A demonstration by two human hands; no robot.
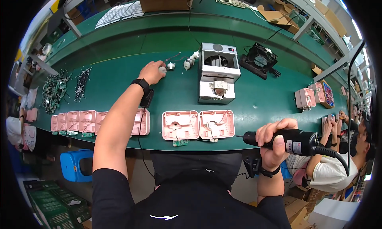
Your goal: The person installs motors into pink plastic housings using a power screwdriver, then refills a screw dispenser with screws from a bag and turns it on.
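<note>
My left hand (pixel 151 73) reaches across the green bench, its fingertips closed round a small white part (pixel 162 69). Just beyond it stand a similar white part (pixel 171 66) and a few more white pieces (pixel 188 64), with thin wires close by. In my right hand (pixel 276 143) is a black corded electric screwdriver (pixel 300 142), held level with its bit pointing left. In front of me lie two open pink plastic housings (pixel 180 125) side by side. The right-hand housing (pixel 217 124) has a round white piece and a wire inside. A green circuit board (pixel 180 143) hangs by the near edge.
More pink housings (pixel 87 120) line the left front edge. Piles of small boards (pixel 55 89) lie at far left. A grey-white machine (pixel 218 73) and a black fan (pixel 259 60) stand at the back. Pink housings (pixel 305 98) sit right, where another person (pixel 334 169) works.
</note>
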